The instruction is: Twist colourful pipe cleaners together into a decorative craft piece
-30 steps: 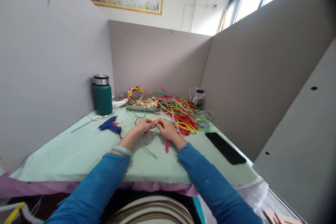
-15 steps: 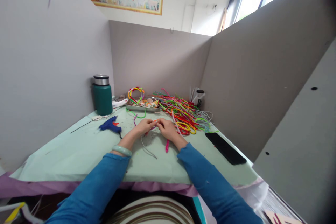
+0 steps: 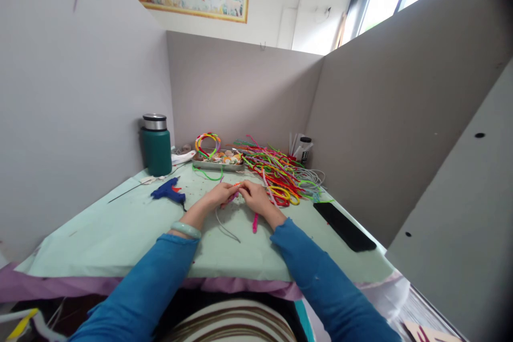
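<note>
My left hand (image 3: 222, 193) and my right hand (image 3: 254, 196) meet over the middle of the table, fingertips nearly touching. Both are closed in a pinch on pipe cleaners (image 3: 232, 199) in pink, purple and orange, mostly hidden by the fingers. A pink pipe cleaner end (image 3: 255, 223) sticks out below my right hand. From beneath my left hand a thin grey cord (image 3: 227, 232) curves toward me on the table cover.
A blue glue gun (image 3: 168, 190) lies at left, near a green bottle (image 3: 157, 149). Behind my hands are a metal tray (image 3: 218, 166) with small pieces, a multicoloured hoop (image 3: 197, 144) and a heap of pipe cleaners (image 3: 276, 168). A black phone-like slab (image 3: 344, 226) lies right.
The purple strand that stuck out left of my left hand has drawn in close to the fingers. My arms have stayed almost in place.
</note>
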Available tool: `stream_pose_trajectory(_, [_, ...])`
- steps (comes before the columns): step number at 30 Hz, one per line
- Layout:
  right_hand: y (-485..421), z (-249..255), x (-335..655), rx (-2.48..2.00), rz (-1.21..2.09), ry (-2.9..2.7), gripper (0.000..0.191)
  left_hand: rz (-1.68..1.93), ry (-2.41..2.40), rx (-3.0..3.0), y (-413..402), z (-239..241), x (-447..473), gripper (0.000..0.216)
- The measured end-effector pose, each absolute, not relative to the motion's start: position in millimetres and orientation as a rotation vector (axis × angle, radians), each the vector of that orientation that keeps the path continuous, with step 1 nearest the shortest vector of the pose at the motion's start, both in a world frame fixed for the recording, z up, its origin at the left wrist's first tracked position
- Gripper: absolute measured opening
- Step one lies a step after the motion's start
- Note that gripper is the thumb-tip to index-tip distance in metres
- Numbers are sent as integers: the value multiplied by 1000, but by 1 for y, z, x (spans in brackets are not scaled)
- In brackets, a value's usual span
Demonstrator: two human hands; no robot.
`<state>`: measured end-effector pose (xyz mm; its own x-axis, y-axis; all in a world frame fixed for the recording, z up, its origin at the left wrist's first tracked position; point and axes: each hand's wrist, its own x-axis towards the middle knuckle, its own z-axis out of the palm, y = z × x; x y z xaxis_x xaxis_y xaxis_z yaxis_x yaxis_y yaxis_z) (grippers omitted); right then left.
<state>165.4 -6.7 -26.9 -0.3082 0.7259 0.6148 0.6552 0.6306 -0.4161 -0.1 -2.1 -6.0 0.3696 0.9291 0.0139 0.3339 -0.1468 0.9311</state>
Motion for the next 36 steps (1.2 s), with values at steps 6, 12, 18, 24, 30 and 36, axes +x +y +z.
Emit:
stream_pose_trajectory(6, [-5,-27,166,-1040,123,-2048,14,791,1109,1613,-6,-3,-1,50])
stream_pose_trajectory(12, [-6,-27,165,-1035,133,-2074,15,803,1159,1559,-4,-3,0,46])
stream_pose_trajectory(18, [-5,-29,165,-1042,95,-2115,15,800,1222,1536,-7,0,0,39])
stream_pose_trajectory(24, [-8,-29,165,-1061,-13,-2163,16,795,1243,1506,-6,0,0,35])
stream_pose_trajectory(30, [-9,-28,164,-1124,-178,-2198,14,771,1247,1463,-5,-1,0,38])
stream_pose_trajectory(36, [-9,-28,162,-1146,-226,-2213,12,772,1250,1480,-5,-1,0,40])
